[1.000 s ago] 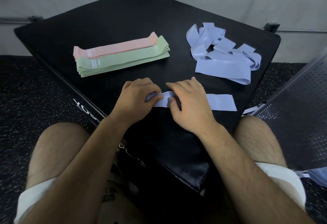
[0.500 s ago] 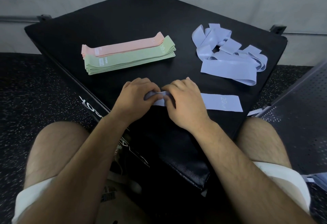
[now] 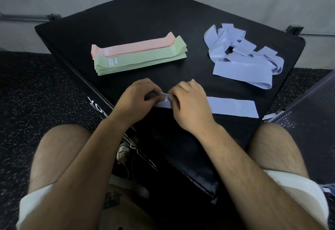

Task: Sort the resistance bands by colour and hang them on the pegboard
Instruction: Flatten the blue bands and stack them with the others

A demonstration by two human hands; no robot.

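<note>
Lavender band (image 3: 232, 107) flat on black pad (image 3: 145, 12), both hands curled, pinching its left end

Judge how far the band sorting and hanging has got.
Done: pink stack and green stack lie tidy. In hand: left hand and right hand pinch one blue band. Left: the blue heap is tangled, and no band is seen hung.

We note smooth, matt elastic on the lavender band (image 3: 233, 108); matt black textured padding on the table (image 3: 145, 21); speckled rubber flooring (image 3: 36, 88); perforated metal pegboard (image 3: 311, 117).
</note>
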